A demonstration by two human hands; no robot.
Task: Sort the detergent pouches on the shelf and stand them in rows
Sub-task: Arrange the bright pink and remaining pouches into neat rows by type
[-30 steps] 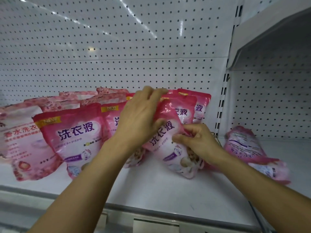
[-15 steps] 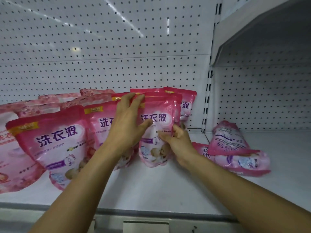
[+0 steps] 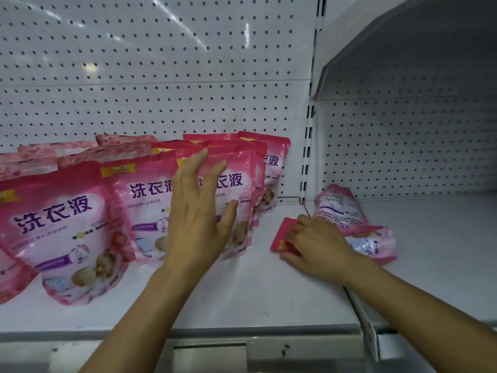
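White perforated back panel [image 3: 161,76] behind, white metal shelf board [image 3: 242,297] below, black slotted upright [image 3: 309,146] as the landmark between two bays

Left of the upright: glossy pink plastic detergent pouches standing in rows, front right-hand pouch [image 3: 236,184] nearest it, more ranked behind and further left. Steadied by the left hand [image 3: 199,219], fingers straight and spread, palm flat against the front of that pouch, thumb out to the side, nothing gripped

Just right of the upright's foot: a pink flat-lying pouch [image 3: 365,240] with a pale crumpled pouch [image 3: 338,203] slumped across it. Reached by the right hand [image 3: 314,243], fingers curled over the red top seam of the flat one at the end nearest the upright; cannot tell whether truly pinched or only touched

Step in hand, by judgement: fetching the next fallen pouch while holding the finished row upright. Next move calls for a firm grip on that seam, a lift clear of the slumped pouch, a turn to vertical, then setting down left of the upright beside the front pouch
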